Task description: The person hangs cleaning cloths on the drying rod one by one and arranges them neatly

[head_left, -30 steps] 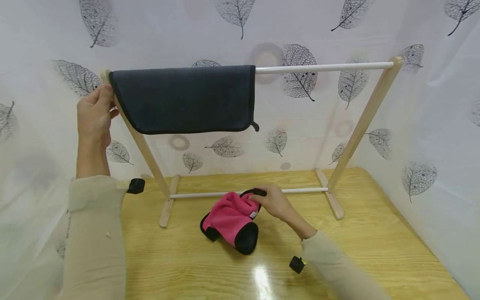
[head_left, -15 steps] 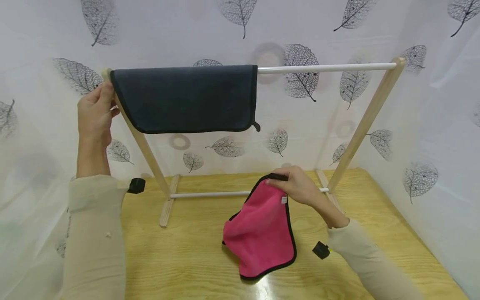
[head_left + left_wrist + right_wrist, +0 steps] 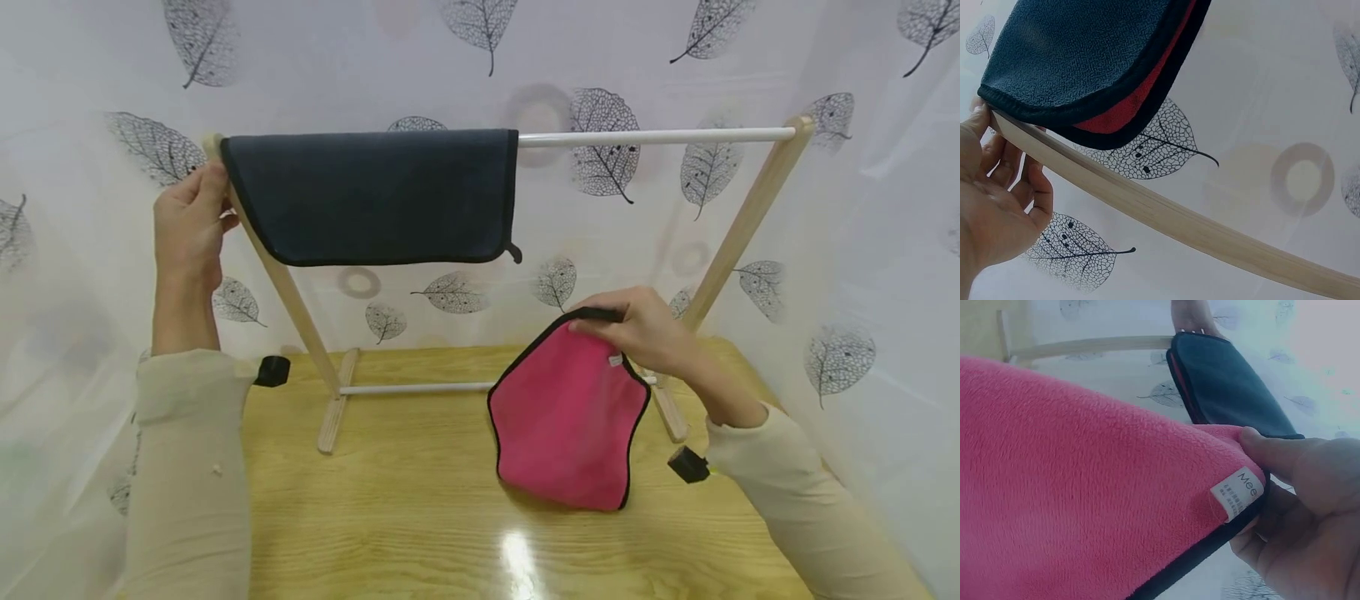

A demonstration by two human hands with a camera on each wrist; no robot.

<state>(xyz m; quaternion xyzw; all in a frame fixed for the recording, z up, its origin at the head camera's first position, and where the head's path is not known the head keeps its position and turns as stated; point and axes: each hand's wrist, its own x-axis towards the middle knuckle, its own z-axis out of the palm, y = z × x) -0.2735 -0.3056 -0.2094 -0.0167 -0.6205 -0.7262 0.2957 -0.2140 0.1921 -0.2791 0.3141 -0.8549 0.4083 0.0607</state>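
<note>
A dark blue towel (image 3: 375, 200) with black trim hangs folded over the white top bar of a wooden rack, at its left end. My left hand (image 3: 193, 221) grips the top of the rack's left post (image 3: 1147, 209), thumb right at the towel's edge and fingers curled behind the wood. A strip of red underside (image 3: 1119, 115) shows between the towel's layers. My right hand (image 3: 648, 329) pinches the black-edged top of a pink towel (image 3: 570, 417), which hangs down in front of the rack's lower right. A white label (image 3: 1237, 492) sits by the pinched edge.
The bare right part of the top bar (image 3: 660, 137) runs to the right post (image 3: 750, 221). A lower bar (image 3: 420, 389) joins the feet on the wood-grain table (image 3: 360, 517). A leaf-print curtain (image 3: 465, 50) stands behind.
My right hand has lifted the crumpled pink towel off the table, up and to the right, and it now hangs spread out. My left hand and the blue towel have stayed put.
</note>
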